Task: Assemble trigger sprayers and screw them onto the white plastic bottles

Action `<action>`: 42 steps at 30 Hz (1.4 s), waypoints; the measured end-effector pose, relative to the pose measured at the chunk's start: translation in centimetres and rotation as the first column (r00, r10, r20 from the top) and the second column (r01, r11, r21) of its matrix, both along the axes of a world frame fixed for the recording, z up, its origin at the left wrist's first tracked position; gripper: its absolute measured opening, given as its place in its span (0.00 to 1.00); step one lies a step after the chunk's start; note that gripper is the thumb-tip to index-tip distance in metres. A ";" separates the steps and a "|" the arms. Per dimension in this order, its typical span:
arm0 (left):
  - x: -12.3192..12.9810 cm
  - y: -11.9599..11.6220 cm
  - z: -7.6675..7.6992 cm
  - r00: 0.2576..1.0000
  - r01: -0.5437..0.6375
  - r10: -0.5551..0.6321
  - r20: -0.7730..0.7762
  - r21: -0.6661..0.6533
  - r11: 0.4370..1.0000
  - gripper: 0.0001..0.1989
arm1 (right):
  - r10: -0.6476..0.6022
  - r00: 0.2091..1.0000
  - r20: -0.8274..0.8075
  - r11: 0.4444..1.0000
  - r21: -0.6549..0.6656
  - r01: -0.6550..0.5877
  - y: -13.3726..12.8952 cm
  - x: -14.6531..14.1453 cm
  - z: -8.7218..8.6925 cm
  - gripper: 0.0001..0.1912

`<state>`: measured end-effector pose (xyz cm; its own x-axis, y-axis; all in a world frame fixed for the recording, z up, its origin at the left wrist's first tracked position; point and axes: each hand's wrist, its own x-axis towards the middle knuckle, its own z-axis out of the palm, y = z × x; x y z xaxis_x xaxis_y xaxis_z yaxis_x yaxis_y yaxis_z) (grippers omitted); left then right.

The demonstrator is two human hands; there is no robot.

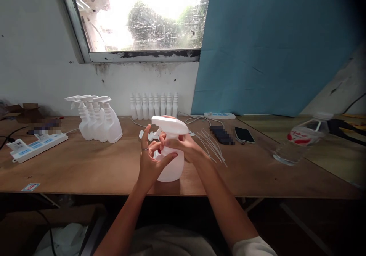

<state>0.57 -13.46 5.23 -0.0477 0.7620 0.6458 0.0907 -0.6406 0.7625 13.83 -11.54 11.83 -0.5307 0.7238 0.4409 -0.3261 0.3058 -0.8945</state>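
Note:
A white spray bottle [172, 169] stands upright near the table's front edge, a white spray head [170, 126] on top with its nozzle pointing left. My right hand [183, 146] is wrapped round the neck below the spray head. On the bottle's left side is my left hand [151, 155], with a ring, its index finger raised and its thumb stretched across the bottle's front; its other fingers are near the neck, partly hidden. Small white parts [153, 135] lie on the table just behind my left hand.
White spray bottles [98, 124] stand at back left, several white bottles [154, 105] along the wall. White tubes [213, 147], a phone [244, 135] and a large clear bottle [300, 139] are to the right. A power strip [40, 147] lies on the table [114, 176] at left.

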 end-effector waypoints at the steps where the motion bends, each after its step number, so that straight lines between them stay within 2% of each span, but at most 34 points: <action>1: 0.0 0.0 0.0 0.999 0.033 -0.033 0.006 -0.005 0.999 0.52 | 0.026 0.998 0.060 1.000 0.006 -0.026 -0.3 0.2 0.3 0.13; 3: 0.1 -0.2 -0.2 0.998 0.066 -0.066 0.008 -0.014 0.998 0.52 | -0.021 0.992 0.123 0.999 0.037 0.016 -0.9 0.5 0.4 0.13; 5: 0.1 -0.4 -0.6 0.997 0.076 -0.076 -0.015 -0.024 0.997 0.50 | -0.192 0.976 0.100 0.979 0.088 0.183 -1.5 0.5 0.1 0.13; 7: -0.1 -0.7 -0.8 0.993 0.074 -0.077 -0.085 -0.045 0.996 0.43 | -0.346 0.937 0.038 0.932 0.129 0.339 -1.9 0.6 -0.4 0.13; 9: -0.7 -1.0 -0.7 0.981 0.045 -0.054 -0.185 -0.051 0.998 0.33 | -0.362 0.932 0.027 0.920 0.171 0.352 -2.1 0.8 -0.8 0.15; 11: -1.8 -0.9 0.2 0.965 -0.044 0.039 -0.258 -0.013 0.999 0.23 | -0.321 0.947 0.031 0.922 0.237 0.305 -1.9 1.5 -0.9 0.21; 13: -3.4 0.2 1.8 0.946 -0.200 0.208 -0.247 0.056 0.978 0.19 | -0.357 0.934 0.002 0.889 0.309 0.339 -1.8 2.4 -0.8 0.29; 15: -5.7 2.5 3.5 0.902 -0.388 0.398 -0.167 0.091 0.917 0.21 | -0.447 0.893 -0.052 0.836 0.333 0.437 -1.7 3.7 -0.7 0.33; 18: -10.0 7.4 4.8 0.794 -0.587 0.587 -0.156 0.051 0.808 0.25 | -0.550 0.830 -0.088 0.788 0.274 0.552 -1.7 5.9 -0.6 0.29; 20: -12.8 10.7 4.4 0.697 -0.690 0.684 -0.215 0.057 0.722 0.25 | -0.602 0.792 -0.103 0.760 0.228 0.608 -1.4 7.5 -0.8 0.24; 23: -16.1 14.1 2.3 0.565 -0.791 0.763 -0.313 0.057 0.609 0.22 | -0.698 0.707 -0.117 0.687 0.170 0.706 -0.4 9.7 -1.2 0.19; 26: -17.6 15.2 0.2 0.472 -0.847 0.795 -0.382 0.056 0.529 0.23 | -0.775 0.624 -0.101 0.615 0.107 0.781 0.8 11.5 -1.6 0.17; 28: -17.9 15.2 -0.7 0.424 -0.866 0.814 -0.398 0.085 0.492 0.24 | -0.802 0.592 -0.079 0.588 0.073 0.806 1.4 12.3 -1.9 0.17; 30: -17.9 15.1 -1.2 0.392 -0.863 0.822 -0.414 0.144 0.484 0.25 | -0.817 0.575 -0.048 0.572 0.058 0.818 2.0 12.8 -2.3 0.16; 32: -18.0 15.3 -1.6 0.376 -0.837 0.814 -0.443 0.214 0.504 0.25 | -0.824 0.566 -0.004 0.565 0.058 0.823 2.5 13.0 -2.8 0.17; 35: -18.1 15.6 -2.1 0.350 -0.812 0.801 -0.486 0.268 0.518 0.21 | -0.818 0.570 0.069 0.574 0.077 0.815 3.4 13.0 -3.7 0.18; 39: -18.4 15.5 -2.2 0.325 -0.831 0.825 -0.462 0.277 0.483 0.21 | -0.808 0.574 0.136 0.588 0.120 0.800 4.1 12.7 -4.8 0.18; 42: -20.2 15.5 -1.2 0.332 -0.852 0.878 -0.346 0.290 0.436 0.25 | -0.784 0.593 0.184 0.619 0.151 0.771 4.5 11.7 -5.2 0.17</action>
